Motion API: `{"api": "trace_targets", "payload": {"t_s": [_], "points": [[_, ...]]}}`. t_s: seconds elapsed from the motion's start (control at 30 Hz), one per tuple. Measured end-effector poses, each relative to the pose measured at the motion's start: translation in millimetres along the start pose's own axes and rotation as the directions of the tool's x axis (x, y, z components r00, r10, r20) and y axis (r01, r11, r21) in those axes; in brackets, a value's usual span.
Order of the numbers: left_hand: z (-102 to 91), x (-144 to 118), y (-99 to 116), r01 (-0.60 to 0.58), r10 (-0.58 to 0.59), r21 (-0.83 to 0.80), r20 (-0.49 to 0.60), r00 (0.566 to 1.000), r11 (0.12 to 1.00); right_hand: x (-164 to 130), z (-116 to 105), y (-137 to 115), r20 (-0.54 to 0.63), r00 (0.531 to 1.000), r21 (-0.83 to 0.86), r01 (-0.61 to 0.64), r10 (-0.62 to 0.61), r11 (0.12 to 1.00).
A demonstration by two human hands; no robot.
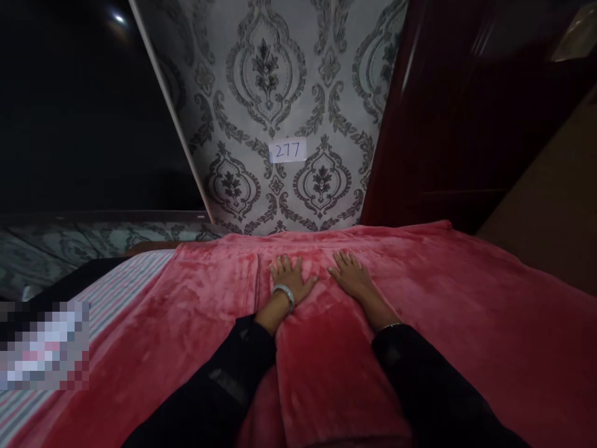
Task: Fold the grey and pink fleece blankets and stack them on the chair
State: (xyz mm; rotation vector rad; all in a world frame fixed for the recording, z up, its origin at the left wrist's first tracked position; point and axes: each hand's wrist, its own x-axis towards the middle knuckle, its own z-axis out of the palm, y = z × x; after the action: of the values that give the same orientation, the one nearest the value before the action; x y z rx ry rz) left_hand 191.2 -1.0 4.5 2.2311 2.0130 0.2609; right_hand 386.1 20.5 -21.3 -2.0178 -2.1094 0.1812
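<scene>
A plush red blanket (224, 292) covers most of the surface in front of me. On top of it, in the middle, lies a folded strip of the same red fabric (331, 373) running toward me. My left hand (290, 279) rests flat near the strip's far end, fingers spread, with a bracelet at the wrist. Beside it, to the right, my right hand (352, 274) also presses palm down with fingers extended. Neither hand grips the fabric.
Striped cloth (135, 280) shows past the blanket's left edge. A large dark screen (93, 112) stands at the back left. Behind the blanket is a patterned wall (261, 106) with a paper label (288, 150) reading 277. Dark red glossy panelling (448, 124) rises at the right.
</scene>
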Motion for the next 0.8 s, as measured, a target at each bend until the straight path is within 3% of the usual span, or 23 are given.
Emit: {"api": "trace_targets", "payload": {"t_s": [0.23, 0.43, 0.6, 0.7, 0.8], "points": [[-2.3, 1.5, 1.0, 0.099, -0.099, -0.009, 0.039, 0.994, 0.995, -2.7, -4.3, -1.2, 0.034, 0.999, 0.011, -0.027, 0.027, 1.0], [-2.4, 1.7, 6.1, 0.104, -0.106, 0.032, 0.052, 0.993, 0.994, -13.7, -33.7, 2.6, 0.193, 0.981, 0.055, -0.042, 0.031, 0.998], [-1.0, 4.6, 5.8, 0.089, -0.089, 0.007, 0.029, 0.996, 0.996, -81.2, -52.6, 14.4, 0.163, 0.987, 0.049, -0.01, 0.001, 0.999], [-3.6, 3.9, 8.7, 0.079, -0.077, -0.068, 0.037, 0.996, 0.995, -131.4, -45.5, 20.1, 0.139, 0.989, 0.009, 0.042, -0.043, 0.999], [-12.1, 5.3, 13.4, 0.096, -0.089, -0.168, 0.049, 0.995, 0.981, -159.3, -32.4, 26.4, 0.1, 0.994, -0.043, 0.04, -0.036, 0.998]]}}
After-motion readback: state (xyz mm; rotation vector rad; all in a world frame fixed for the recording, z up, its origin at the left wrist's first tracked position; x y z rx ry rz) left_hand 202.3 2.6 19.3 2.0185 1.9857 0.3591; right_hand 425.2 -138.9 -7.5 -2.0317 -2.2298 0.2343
